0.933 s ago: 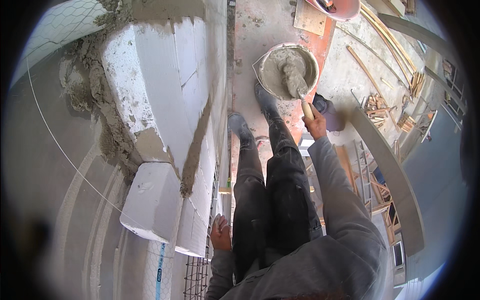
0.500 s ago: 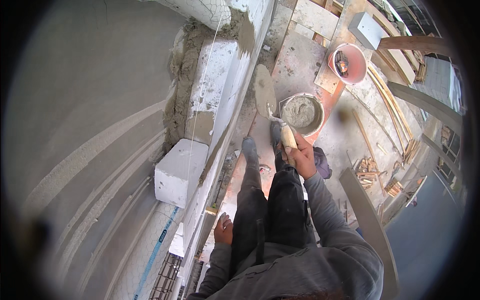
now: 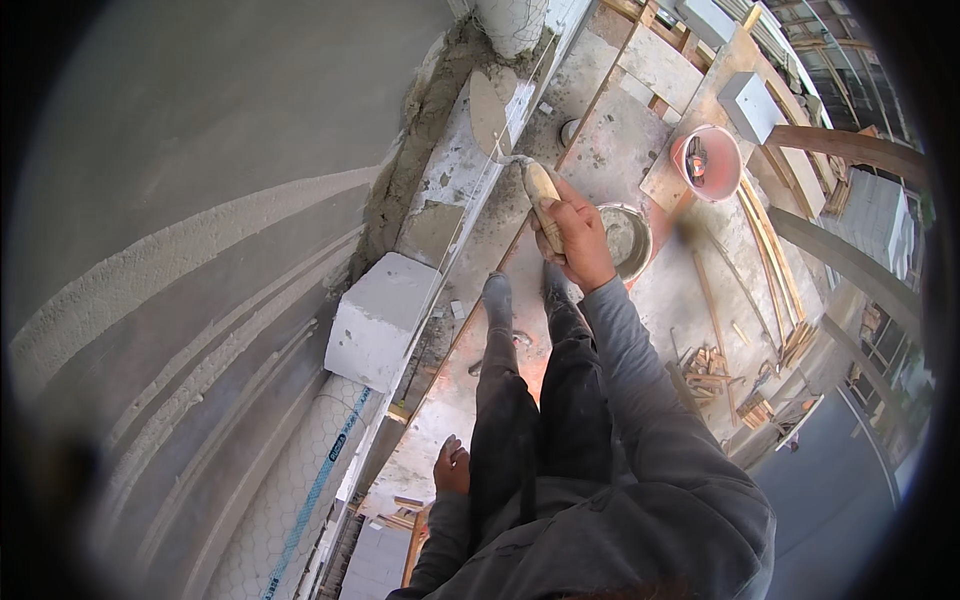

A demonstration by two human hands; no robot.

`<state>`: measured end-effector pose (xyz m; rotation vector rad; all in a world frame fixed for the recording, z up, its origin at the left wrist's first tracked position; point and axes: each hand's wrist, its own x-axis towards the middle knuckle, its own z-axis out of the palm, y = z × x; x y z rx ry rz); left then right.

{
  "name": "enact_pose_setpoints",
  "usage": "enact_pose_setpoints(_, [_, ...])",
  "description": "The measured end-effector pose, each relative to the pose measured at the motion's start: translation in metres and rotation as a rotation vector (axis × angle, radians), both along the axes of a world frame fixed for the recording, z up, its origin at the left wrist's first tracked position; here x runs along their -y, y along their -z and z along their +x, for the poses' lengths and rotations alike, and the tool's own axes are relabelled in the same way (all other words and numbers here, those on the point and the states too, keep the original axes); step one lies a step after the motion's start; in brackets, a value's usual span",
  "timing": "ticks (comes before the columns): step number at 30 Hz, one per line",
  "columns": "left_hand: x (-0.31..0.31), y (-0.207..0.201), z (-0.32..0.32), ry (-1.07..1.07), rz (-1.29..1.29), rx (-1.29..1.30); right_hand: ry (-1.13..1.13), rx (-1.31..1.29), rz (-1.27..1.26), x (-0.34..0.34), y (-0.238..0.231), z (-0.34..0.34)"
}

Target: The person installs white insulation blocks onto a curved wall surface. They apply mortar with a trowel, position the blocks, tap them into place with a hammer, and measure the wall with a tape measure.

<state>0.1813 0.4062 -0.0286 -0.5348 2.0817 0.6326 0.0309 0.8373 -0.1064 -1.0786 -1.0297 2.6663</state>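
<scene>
My right hand [image 3: 578, 235] is closed round the wooden handle of a trowel [image 3: 542, 195]. The trowel's blade, coated in grey mortar, is over the top of a white block course [image 3: 440, 175], beside a rough mortar strip [image 3: 385, 205] along the grey wall. Closer to me, a separate white block [image 3: 375, 320] sits at the wall, with a taut string running along its edge. Beneath my right wrist, partly hidden, stands a bucket [image 3: 628, 243] with mortar inside. My left hand [image 3: 452, 467] hangs low by my left leg, its fingers curled and nothing visible in them.
A pinkish bucket [image 3: 735, 165] with tools in it stands on the boards at far right, near a grey block [image 3: 752, 103]. Timber strips [image 3: 775, 255] and wood scraps [image 3: 708, 370] lie to the right. Wire mesh [image 3: 270, 480] covers the near left, crossed by a blue strip.
My right hand has carried the trowel left and away from me, from beside the mortar bucket to over the white blocks. My left hand stays low. The view has shifted slightly.
</scene>
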Motion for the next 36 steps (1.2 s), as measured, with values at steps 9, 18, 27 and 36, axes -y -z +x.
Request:
enact_pose_setpoints(9, [-0.003,0.017,0.011,-0.063,0.087,-0.007,-0.551,0.228,0.919,-0.06,0.028,-0.003])
enact_pose_setpoints(18, [-0.006,0.011,0.003,-0.095,0.067,-0.066,-0.852,0.194,1.351,-0.057,-0.013,0.033])
enact_pose_setpoints(27, [-0.026,0.003,0.014,-0.091,0.058,-0.072,-0.881,0.303,1.567,-0.098,-0.006,-0.012])
enact_pose_setpoints(36, [-0.025,0.012,0.028,-0.081,0.067,-0.055,-0.464,0.162,0.887,-0.078,0.0,0.017])
